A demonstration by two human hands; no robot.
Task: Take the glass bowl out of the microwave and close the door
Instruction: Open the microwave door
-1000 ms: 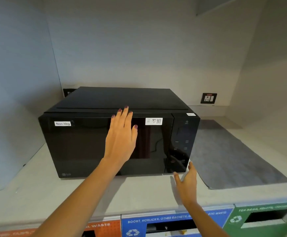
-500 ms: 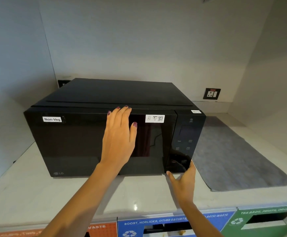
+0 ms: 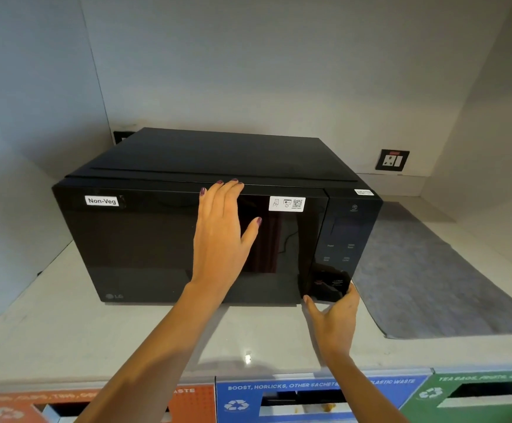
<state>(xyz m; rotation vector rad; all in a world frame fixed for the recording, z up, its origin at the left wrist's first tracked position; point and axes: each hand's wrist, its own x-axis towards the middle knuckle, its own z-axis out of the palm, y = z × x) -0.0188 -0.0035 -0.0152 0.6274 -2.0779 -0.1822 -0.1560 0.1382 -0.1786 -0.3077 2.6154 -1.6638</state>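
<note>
A black microwave (image 3: pixel 144 239) with a "Non-Veg" label stands on a pale counter (image 3: pixel 65 337), its dark glass door closed. My left hand (image 3: pixel 221 236) lies flat against the middle of the door, fingers together and reaching its top edge. My right hand (image 3: pixel 334 319) is at the lower right corner of the front, fingers spread and curled around the bottom of the control panel (image 3: pixel 340 248). The glass bowl is not visible; the door hides the inside.
A grey mat (image 3: pixel 432 285) lies on the counter to the right of the microwave. A wall socket (image 3: pixel 392 160) sits behind on the right. Walls enclose the niche on left, back and right. Orange, blue and green waste-bin labels (image 3: pixel 279 398) run below the counter edge.
My right hand has risen from the counter edge to the microwave's lower right corner. My left hand stays flat on the door. The view has moved closer.
</note>
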